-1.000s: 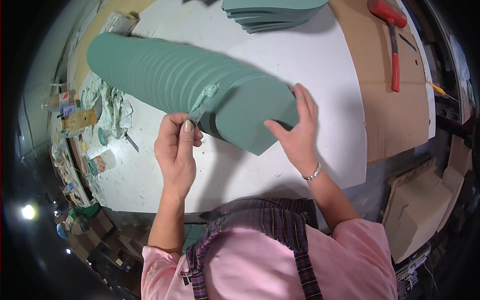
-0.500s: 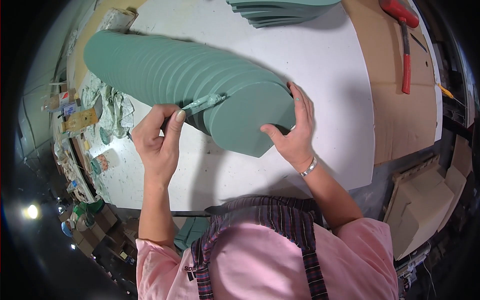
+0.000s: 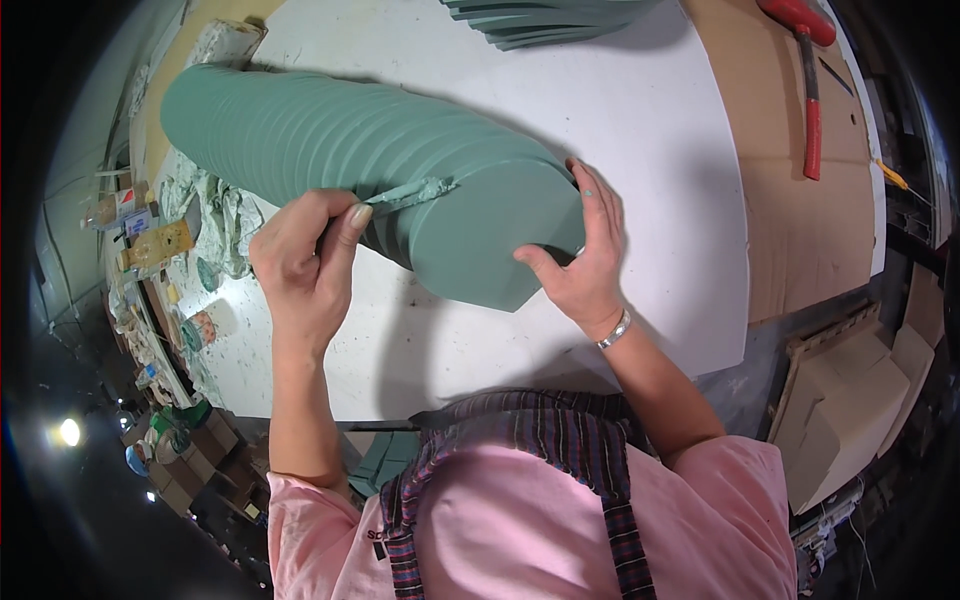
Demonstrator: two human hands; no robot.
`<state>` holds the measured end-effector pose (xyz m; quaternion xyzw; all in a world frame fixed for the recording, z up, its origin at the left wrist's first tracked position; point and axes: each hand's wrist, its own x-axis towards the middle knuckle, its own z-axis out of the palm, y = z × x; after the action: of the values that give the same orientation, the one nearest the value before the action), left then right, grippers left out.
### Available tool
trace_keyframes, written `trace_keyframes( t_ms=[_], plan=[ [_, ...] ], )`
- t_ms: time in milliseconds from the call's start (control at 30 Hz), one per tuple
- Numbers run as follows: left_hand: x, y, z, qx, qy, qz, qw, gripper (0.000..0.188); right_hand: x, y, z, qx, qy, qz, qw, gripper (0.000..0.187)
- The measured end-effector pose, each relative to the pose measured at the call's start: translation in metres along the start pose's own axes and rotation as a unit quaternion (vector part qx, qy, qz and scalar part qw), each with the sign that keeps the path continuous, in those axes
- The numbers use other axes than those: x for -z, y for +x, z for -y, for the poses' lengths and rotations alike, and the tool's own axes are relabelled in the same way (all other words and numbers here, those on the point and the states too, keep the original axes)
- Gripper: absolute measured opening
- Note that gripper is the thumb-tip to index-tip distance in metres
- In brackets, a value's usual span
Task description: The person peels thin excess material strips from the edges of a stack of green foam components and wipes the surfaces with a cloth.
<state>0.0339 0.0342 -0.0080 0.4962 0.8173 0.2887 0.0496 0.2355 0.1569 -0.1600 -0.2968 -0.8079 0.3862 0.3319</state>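
A long row of overlapping green panels leans across the white table, its front panel facing up with a rounded far side and a pointed near corner. Pinched in my left hand is a thin stick-like tool, thickly coated in pale green paste. Its coated tip lies at the upper left edge of the front panel; whether it ends in bristles is hidden by the paste. My right hand grips the right side of that panel, thumb on the near edge and fingers stretched along the far side.
Another stack of green panels stands at the far edge. On cardboard to the right lies a red mallet. Paste-smeared crumpled cloths, a yellowish bottle and a small tub sit left. Cardboard boxes stand at the lower right.
My left hand has shifted slightly left and away from me, with the tool's tip now farther up the panel's edge. My right hand keeps its place on the panel.
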Motion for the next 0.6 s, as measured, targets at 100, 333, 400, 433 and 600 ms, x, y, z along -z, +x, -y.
trace_keyframes(
  t_ms=[100, 333, 400, 433, 600],
  plan=[
    [-0.0013, 0.002, 0.0004, 0.02, -0.004, -0.001, 1.0, 0.011, -0.0006, -0.0002, 0.0, -0.003, -0.003, 0.002, 1.0, 0.094],
    [-0.0003, 0.0076, 0.0006, 0.022, -0.01, 0.009, 1.0, 0.012, -0.0015, 0.001, -0.0002, 0.004, 0.003, -0.006, 1.0, 0.093],
    [0.0004, 0.0087, -0.0005, 0.055, -0.017, 0.007, 0.998, 0.012, -0.0007, 0.0005, -0.0008, 0.003, -0.001, -0.006, 1.0, 0.093],
    [0.0016, 0.0087, -0.0002, 0.046, -0.031, 0.007, 0.998, 0.012, -0.0012, 0.0, -0.0017, 0.002, -0.002, -0.006, 1.0, 0.093],
    [-0.002, 0.0091, 0.0016, 0.037, -0.036, 0.027, 0.998, 0.012, 0.0003, -0.0005, -0.0005, 0.004, -0.005, -0.005, 1.0, 0.093]
  ],
)
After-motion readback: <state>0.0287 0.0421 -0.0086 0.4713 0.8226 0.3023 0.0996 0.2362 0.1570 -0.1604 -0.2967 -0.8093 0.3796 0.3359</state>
